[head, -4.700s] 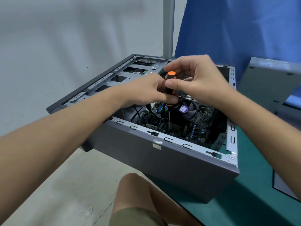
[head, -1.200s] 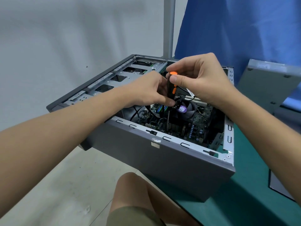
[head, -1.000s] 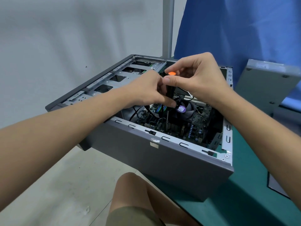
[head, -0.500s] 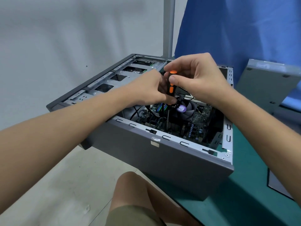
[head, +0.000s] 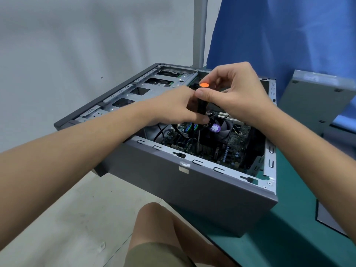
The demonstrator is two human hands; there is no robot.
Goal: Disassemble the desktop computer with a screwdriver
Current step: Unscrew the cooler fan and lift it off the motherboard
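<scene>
I look down at an open grey desktop computer case (head: 192,193). It lies on its side on a green surface (head: 289,237), with its left end jutting past the surface's edge over the pale floor (head: 77,218). The side cover is off, so I see straight into it.

Both my bare arms reach in from below and meet over the middle of the case. Between them stands a screwdriver (head: 201,106), nearly upright, with a black handle and a round orange cap on top. My right hand (head: 235,93) pinches the top of the handle just under the cap, with the thumb in front and the fingers curled behind. My left hand (head: 173,106) is wrapped round the lower part of the handle, fingers curled tight. The thin metal shaft runs down from my left hand into the case, just left of a round black cooling fan (head: 221,130) with a purple sticker at its hub. The tip is lost among the parts of the green motherboard (head: 235,147), and I cannot tell what it touches.

Black cables loop near the fan. Silver metal drive bays (head: 138,91) fill the far left part of the case.

To the right of the case a loose grey metal panel (head: 312,105) leans, and behind it hangs a blue cloth (head: 279,45). A grey metal post (head: 199,29) rises behind the case against a pale wall. At the bottom my bare knee (head: 154,218) shows.
</scene>
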